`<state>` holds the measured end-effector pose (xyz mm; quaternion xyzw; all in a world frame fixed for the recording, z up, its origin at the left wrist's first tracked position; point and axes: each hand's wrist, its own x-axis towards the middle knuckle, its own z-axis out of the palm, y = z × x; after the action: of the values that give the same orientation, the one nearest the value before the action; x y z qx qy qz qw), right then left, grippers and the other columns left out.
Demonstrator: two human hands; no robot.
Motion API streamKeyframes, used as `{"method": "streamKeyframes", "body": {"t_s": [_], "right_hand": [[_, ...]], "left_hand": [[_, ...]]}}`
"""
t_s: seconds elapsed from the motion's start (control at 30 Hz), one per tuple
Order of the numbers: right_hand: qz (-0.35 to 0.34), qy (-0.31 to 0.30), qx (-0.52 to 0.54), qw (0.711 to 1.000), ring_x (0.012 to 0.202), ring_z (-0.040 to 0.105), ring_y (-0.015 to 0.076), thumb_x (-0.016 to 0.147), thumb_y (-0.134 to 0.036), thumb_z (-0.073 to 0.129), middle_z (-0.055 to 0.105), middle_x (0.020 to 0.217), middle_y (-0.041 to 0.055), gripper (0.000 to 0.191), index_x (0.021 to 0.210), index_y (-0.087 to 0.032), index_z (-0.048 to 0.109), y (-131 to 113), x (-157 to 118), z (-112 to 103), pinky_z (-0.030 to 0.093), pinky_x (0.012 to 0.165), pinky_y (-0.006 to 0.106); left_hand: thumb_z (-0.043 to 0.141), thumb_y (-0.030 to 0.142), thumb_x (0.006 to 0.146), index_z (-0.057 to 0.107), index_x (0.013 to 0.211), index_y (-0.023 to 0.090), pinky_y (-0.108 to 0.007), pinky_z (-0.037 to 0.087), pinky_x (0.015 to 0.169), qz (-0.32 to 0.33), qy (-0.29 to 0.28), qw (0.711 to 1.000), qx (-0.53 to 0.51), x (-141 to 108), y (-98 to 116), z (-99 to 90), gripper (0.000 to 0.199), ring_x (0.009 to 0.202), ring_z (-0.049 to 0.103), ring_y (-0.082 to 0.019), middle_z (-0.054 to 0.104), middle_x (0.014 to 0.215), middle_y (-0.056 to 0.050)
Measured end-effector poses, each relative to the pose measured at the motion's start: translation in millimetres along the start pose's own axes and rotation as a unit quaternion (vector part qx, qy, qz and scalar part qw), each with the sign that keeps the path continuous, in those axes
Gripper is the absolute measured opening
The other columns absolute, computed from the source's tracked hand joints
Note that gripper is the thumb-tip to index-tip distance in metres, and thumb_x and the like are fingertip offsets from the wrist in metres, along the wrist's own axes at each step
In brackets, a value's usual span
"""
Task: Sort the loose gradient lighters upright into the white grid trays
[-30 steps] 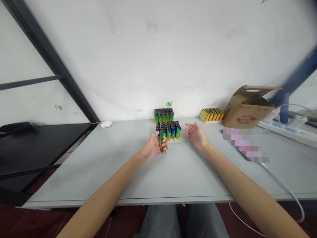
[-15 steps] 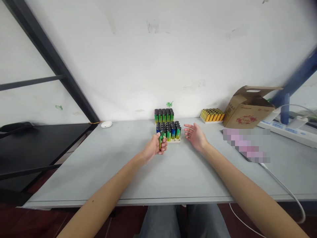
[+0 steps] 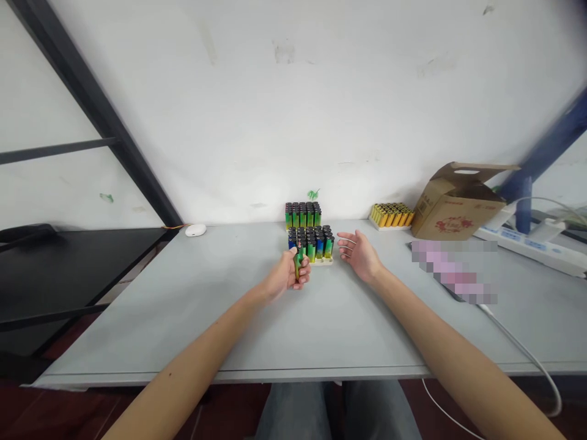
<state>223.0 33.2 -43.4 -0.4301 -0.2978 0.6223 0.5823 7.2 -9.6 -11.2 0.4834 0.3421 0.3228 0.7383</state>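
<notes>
My left hand (image 3: 285,274) is closed around a green and yellow lighter (image 3: 298,264), held upright with its dark top showing near the thumb. Just behind it, several green, blue and yellow lighters with black tops (image 3: 320,244) stand in rows in a white tray (image 3: 326,262). The held lighter hides part of the tray's front left. To the right of these rows, my right hand (image 3: 361,255) is open, its fingers apart and curved, with nothing in it. Its fingertips are close to the tray's right side.
Another block of green lighters (image 3: 302,216) stands by the wall. Further right are yellow cylinders in a tray (image 3: 392,216), an open cardboard box (image 3: 452,214), a power strip (image 3: 541,244) and a blurred-out device (image 3: 452,269) with a cable. A white case (image 3: 195,230) lies at left.
The view has shifted slightly. Both hands keep nearly the same place and pose, with the lighter still in my left hand; its top shows a little more beside the thumb.
</notes>
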Motion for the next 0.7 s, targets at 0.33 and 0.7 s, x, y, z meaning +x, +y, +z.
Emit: {"method": "streamKeyframes", "body": {"t_s": [0.33,0.7], "right_hand": [[-0.039,0.014,-0.032,0.999,0.054,0.051,0.0120,0.088,-0.044,0.038,0.059,0.067,0.0009,0.037,0.086,-0.019,0.065,1,1,0,0.040,0.052,0.026],[-0.382,-0.068,-0.329,0.861,0.064,0.055,0.0140,0.092,-0.042,0.043,0.061,0.070,0.0019,0.032,0.083,-0.019,0.064,7,-40,22,0.045,0.064,0.029]], "left_hand": [[0.013,0.062,0.091,0.036,0.076,0.020,-0.019,0.027,0.044,-0.003,-0.003,1.000,-0.005,0,-3,0.6,0.050,0.047,0.034,-0.008,0.033,0.064,0.004],[0.045,0.052,0.089,0.045,0.089,0.018,-0.026,0.044,0.056,0.059,-0.014,0.997,0.041,5,-16,-7.3,0.033,0.062,0.055,-0.011,0.056,0.077,-0.002]]}}
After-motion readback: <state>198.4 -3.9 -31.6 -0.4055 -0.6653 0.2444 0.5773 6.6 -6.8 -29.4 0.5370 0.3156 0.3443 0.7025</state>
